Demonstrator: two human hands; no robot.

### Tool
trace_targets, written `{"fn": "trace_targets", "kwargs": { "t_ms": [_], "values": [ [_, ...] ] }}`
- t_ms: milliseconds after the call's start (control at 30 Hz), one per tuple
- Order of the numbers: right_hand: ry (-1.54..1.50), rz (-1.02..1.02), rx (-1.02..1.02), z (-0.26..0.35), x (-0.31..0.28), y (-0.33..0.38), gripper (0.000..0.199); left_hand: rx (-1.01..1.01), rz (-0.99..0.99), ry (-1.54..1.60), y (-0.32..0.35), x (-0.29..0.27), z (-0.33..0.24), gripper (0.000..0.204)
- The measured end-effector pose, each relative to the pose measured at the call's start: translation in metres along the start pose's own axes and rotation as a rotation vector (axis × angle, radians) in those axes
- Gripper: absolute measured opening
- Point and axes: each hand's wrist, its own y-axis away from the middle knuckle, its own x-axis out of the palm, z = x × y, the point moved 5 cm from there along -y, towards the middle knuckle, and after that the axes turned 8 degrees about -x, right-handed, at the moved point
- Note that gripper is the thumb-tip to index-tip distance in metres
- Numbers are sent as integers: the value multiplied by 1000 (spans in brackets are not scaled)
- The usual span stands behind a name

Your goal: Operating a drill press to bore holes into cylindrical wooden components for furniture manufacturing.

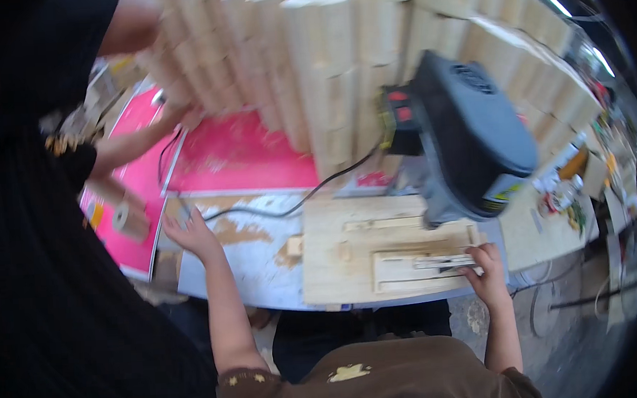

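Observation:
My right hand point(488, 268) has its fingers closed on the right end of a narrow pale strip point(433, 262) with a dark part near my fingertips. That strip lies over a wooden frame-like jig point(395, 286) on a plywood board point(325, 263). My left hand point(190, 233) is stretched out above the left side of the bench, thumb and fingers apart. Close to its fingertips runs a black cable point(280, 215); whether they touch is blurred. A grey and black bench machine point(473, 126) stands at the board's far edge.
Tall stacks of pale wooden pieces point(323, 76) rise behind the bench. Another person's arm point(139, 143) reaches over a pink surface point(237, 156) at left, near a wooden cylinder point(130, 222). Sawdust point(241, 232) lies on the white bench top. A bottle point(566, 189) stands at right.

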Motion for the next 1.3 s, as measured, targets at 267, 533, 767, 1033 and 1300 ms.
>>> {"fn": "trace_targets", "kwargs": {
  "t_ms": [267,533,767,1033,1300],
  "values": [
    [-20,47,-81,-1,-8,4,38,473,545,203,188,26,-132,57],
    [-24,-9,-65,-16,-11,10,42,715,610,392,172,44,-248,55],
    [43,-236,-217,1,-99,-36,46,859,636,441,217,22,-250,52],
    [-4,-548,-305,66,-226,-272,70,666,830,391,255,5,-225,47],
    [22,-389,21,55,-158,-402,93,566,802,319,245,-17,-208,45]
  ]
}}
